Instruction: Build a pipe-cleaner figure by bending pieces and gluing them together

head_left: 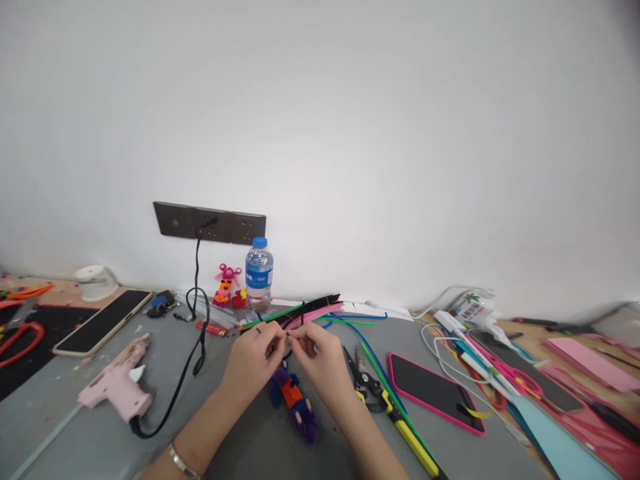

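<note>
My left hand (257,353) and my right hand (320,353) meet at the fingertips above the grey mat. Both are closed in a pinch on a thin black pipe cleaner (302,311), whose dark ends stick up past my fingers; most of it is hidden. Just below lies a small fuzzy figure (294,401) in purple, orange and blue, its upper end partly covered by my hands. Behind them is a bundle of black, pink and green pipe cleaners (320,305). Yellow-handled pliers (390,407) lie to the right of my right hand.
A pink glue gun (117,387) with a black cord lies left. A water bottle (259,277) and a finished-looking pink figure (225,285) stand by the wall. A pink-cased phone (435,393), white cables and pink scissors (515,373) lie right; another phone (103,322) lies far left.
</note>
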The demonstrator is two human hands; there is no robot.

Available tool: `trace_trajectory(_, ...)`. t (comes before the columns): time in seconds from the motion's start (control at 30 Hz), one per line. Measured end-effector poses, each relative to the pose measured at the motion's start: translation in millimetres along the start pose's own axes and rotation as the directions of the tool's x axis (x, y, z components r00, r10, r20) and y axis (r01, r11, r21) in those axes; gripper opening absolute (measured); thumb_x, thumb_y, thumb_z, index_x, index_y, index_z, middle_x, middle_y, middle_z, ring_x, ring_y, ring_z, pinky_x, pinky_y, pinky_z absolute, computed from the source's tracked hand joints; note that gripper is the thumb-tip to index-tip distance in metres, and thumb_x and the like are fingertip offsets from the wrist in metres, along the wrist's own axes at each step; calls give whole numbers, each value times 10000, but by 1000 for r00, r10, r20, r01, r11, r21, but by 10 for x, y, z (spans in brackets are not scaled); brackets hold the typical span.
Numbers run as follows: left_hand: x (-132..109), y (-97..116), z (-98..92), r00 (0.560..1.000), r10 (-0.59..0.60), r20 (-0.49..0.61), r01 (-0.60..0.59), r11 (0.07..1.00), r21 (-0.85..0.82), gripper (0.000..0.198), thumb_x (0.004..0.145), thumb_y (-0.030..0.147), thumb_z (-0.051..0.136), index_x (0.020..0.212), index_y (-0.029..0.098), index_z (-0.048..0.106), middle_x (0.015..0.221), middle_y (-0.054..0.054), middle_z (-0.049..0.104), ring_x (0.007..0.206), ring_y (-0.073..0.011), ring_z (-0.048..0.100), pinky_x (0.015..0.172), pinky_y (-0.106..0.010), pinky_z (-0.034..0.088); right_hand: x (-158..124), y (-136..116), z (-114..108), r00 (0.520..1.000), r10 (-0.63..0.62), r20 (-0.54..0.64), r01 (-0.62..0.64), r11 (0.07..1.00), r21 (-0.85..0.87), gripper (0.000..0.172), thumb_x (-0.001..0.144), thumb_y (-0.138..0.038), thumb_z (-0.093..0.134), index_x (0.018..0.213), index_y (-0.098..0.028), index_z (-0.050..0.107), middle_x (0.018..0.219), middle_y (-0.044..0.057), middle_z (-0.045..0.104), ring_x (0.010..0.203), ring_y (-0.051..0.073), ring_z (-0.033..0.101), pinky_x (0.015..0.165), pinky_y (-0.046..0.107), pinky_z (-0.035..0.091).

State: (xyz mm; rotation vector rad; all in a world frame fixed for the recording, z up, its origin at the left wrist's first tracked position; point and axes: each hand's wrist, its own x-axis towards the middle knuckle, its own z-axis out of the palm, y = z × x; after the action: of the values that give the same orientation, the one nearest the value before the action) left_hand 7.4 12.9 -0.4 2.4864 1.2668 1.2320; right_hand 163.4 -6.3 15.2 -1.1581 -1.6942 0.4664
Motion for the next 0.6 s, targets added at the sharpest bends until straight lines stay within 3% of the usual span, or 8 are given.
trace_trajectory(0.6, 17, 12, -23, 999, -26, 25, 27, 999, -40, 137, 913, 169, 473, 797, 215, 529, 688, 15, 579, 646, -166, 577, 601, -250, 396, -9, 6, 1, 1000, -5, 3, 5, 1000, 2, 151, 843, -168, 538, 774, -149, 670, 600, -27, 502, 520, 116, 443, 497, 217, 330)
